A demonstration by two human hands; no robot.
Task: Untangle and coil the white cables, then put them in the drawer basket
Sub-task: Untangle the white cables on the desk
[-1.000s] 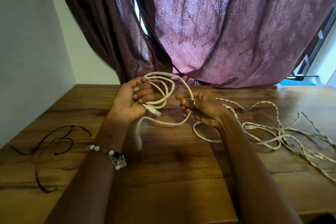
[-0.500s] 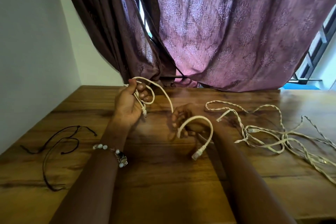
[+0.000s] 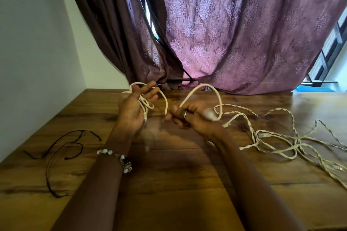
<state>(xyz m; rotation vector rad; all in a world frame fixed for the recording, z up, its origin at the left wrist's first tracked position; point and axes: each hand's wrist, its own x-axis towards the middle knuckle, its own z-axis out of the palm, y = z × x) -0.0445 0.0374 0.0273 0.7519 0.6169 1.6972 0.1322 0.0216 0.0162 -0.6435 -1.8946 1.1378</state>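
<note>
A white cable (image 3: pixel 201 86) runs between both hands above the wooden table (image 3: pixel 169 184). My left hand (image 3: pixel 134 108) is palm up with its fingers spread, and a few small loops of the cable hang over the palm, a plug dangling below. My right hand (image 3: pixel 187 118) is closed on the cable's free part, which arches up and over to a blurred plug at the right. A tangle of twisted white cables (image 3: pixel 277 140) lies on the table to the right. No drawer basket is in view.
A thin black cord (image 3: pixel 62 148) lies loose on the table's left side. A white wall stands at the left. Purple curtains (image 3: pixel 234 33) hang behind the table's far edge, with a window grille at the far right.
The large coil from a second ago has shrunk to small loops in my left hand, whose fingers have spread. My right hand has swung the free end up and to the right.
</note>
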